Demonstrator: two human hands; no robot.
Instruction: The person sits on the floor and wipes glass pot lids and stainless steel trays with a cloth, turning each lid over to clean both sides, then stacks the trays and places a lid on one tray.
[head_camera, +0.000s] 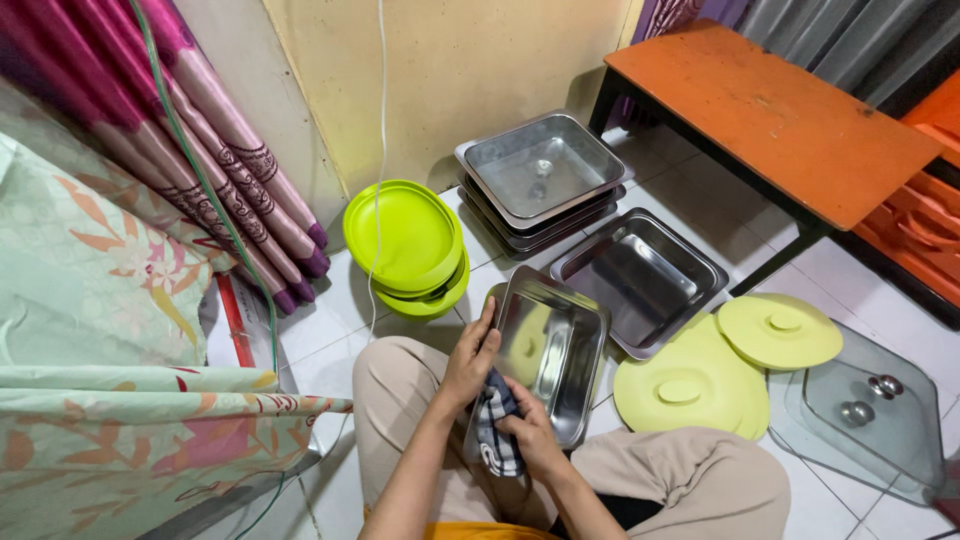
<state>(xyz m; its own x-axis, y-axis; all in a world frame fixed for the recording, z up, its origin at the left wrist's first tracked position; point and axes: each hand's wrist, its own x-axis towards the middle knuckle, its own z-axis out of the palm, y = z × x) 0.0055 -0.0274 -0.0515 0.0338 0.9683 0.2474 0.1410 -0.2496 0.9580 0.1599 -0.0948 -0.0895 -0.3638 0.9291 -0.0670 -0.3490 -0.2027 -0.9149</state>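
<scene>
My left hand (470, 355) grips the near left rim of a rectangular steel tray (555, 345) that rests tilted against my knees. My right hand (530, 430) presses a dark checked cloth (495, 425) against the tray's lower edge. The tray's shiny inside faces up and reflects green.
A second steel tray (640, 275) lies on the tiled floor beyond, and a stack of steel trays (540, 170) stands by the wall. Green bowls (405, 240) sit to the left, pale green lids (720, 365) and a glass lid (865, 410) to the right. An orange table (770, 110) stands far right.
</scene>
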